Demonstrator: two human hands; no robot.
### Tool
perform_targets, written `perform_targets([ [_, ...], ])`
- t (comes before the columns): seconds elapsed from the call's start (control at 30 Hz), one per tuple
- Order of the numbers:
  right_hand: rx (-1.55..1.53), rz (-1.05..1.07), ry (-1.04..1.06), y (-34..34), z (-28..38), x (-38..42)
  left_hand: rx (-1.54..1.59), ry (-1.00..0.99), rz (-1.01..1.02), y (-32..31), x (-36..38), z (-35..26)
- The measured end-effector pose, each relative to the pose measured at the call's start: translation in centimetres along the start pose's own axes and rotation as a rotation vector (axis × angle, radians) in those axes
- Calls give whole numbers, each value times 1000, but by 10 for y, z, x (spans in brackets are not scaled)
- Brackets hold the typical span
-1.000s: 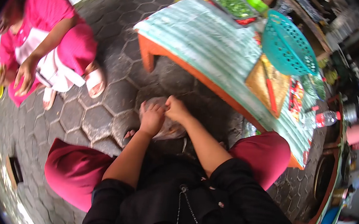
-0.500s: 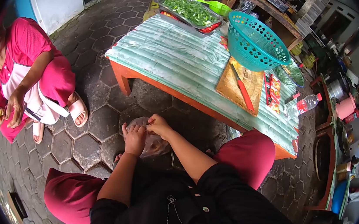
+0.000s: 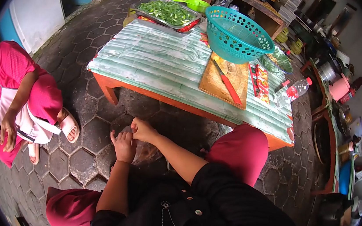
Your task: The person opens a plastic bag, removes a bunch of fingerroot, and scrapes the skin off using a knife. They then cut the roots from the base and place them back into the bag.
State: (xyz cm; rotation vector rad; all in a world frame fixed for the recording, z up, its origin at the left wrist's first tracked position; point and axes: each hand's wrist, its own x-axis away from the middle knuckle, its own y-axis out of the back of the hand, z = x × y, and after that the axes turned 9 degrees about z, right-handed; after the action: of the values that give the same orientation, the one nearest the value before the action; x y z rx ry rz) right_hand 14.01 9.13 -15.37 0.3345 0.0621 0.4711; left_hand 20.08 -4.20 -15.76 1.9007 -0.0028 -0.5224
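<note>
Pinching with bent fingers, the right hand (image 3: 144,131) seems closed on the top of one clear plastic bag (image 3: 146,153); the left hand (image 3: 124,147) curls just beside it, its hold hidden, so I cannot tell whether it grips. The bag is low between the two knees (image 3: 239,152), probably for easy reach. Beyond, on one table (image 3: 135,48), one knife (image 3: 228,83) lies on one chopping board (image 3: 238,75), perhaps sparing the cover, near one colander (image 3: 237,41), one bottle (image 3: 297,88) and one tray (image 3: 168,24) of greens (image 3: 166,12).

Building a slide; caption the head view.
Both hands at a plastic bag near a low table bearing a teal basket and chopped greens.
</note>
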Motion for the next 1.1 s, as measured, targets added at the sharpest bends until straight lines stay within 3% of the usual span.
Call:
perform_targets([
  [0.2,-14,-5,8,-3,-4,5,-31,-22,9,-3,-2,2],
  [0.3,-134,11,-81,-3,-16,3,-32,-57,58,-4,0,1],
  [0.37,-298,109,-250,-1,-17,7,-32,-59,94,-8,3,3],
  [0.57,163,163,-69,-1,-13,7,-56,-49,142,-18,11,6],
  [0.7,173,119,13,-11,-31,6,41,43,206,-18,17,10],
  [0.73,202,101,-19,-7,-26,8,89,138,330,-23,17,17],
  [0.83,184,116,-111,-10,-35,5,191,172,374,-23,18,20],
  [1.0,-43,188,-103,-1,-34,3,270,278,366,-31,19,25],
  [1.03,-23,188,-141,2,-23,3,265,315,366,-30,19,24],
  [1.1,133,132,-21,4,-19,1,265,256,342,-27,18,20],
])
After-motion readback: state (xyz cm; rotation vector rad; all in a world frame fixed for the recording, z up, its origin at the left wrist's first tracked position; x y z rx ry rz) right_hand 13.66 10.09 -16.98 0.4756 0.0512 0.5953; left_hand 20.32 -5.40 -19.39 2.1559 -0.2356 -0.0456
